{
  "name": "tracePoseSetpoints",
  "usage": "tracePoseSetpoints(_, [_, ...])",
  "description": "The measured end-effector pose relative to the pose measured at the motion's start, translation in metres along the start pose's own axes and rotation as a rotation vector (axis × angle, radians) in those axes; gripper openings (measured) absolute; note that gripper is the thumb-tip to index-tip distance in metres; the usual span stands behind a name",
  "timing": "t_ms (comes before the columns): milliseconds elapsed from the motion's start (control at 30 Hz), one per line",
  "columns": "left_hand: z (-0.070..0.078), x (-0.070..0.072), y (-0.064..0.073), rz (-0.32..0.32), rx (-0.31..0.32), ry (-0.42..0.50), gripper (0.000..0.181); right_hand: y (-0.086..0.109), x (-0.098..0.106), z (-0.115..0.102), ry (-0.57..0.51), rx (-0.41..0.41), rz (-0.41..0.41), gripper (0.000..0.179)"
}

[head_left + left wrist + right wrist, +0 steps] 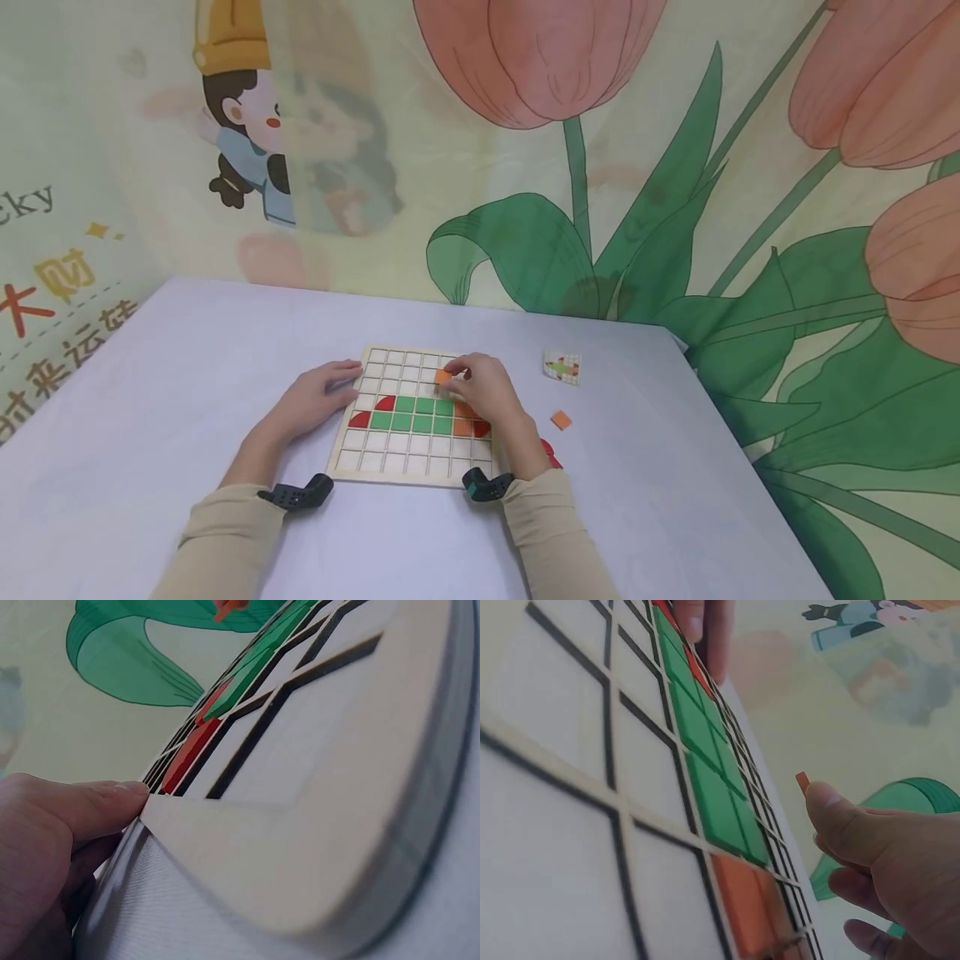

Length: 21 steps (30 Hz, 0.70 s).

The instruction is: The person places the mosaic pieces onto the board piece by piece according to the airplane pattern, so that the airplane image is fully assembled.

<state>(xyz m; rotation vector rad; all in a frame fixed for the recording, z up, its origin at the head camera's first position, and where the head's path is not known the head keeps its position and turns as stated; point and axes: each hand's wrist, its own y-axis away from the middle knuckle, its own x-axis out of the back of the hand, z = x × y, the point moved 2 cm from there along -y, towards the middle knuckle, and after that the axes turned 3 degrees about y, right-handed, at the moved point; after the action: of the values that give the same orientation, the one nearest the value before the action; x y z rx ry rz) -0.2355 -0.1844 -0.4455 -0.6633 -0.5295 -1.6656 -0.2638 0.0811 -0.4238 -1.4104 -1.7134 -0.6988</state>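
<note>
A wooden grid board [405, 463] lies on the white table. Across its middle rows sit several green square tiles [402, 422], with red rounded pieces [360, 419] at the left end. Orange tiles [462, 425] and another red piece [482, 428] continue at the right, partly covered by my right hand [487, 387]. That hand pinches an orange square tile [443, 377] between thumb and fingers, held above the upper right cells. My left hand [315, 400] rests at the board's left edge, fingers extended; the left wrist view shows its thumb [112, 801] touching the rim.
Right of the board lie a loose orange tile [562, 419] and red pieces [551, 454] half hidden behind my right forearm. Farther back is a small pattern card [562, 367]. A printed cloth with tulips [540, 58] hangs behind the table.
</note>
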Motion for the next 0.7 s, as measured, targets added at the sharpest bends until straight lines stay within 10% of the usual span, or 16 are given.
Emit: tracePoseSetpoints(700, [-0.003, 0.000, -0.003, -0.012, 0.003, -0.011, 0.049, 0.001, -0.018, -0.010, 0.135, 0.127, 0.084, 0.028])
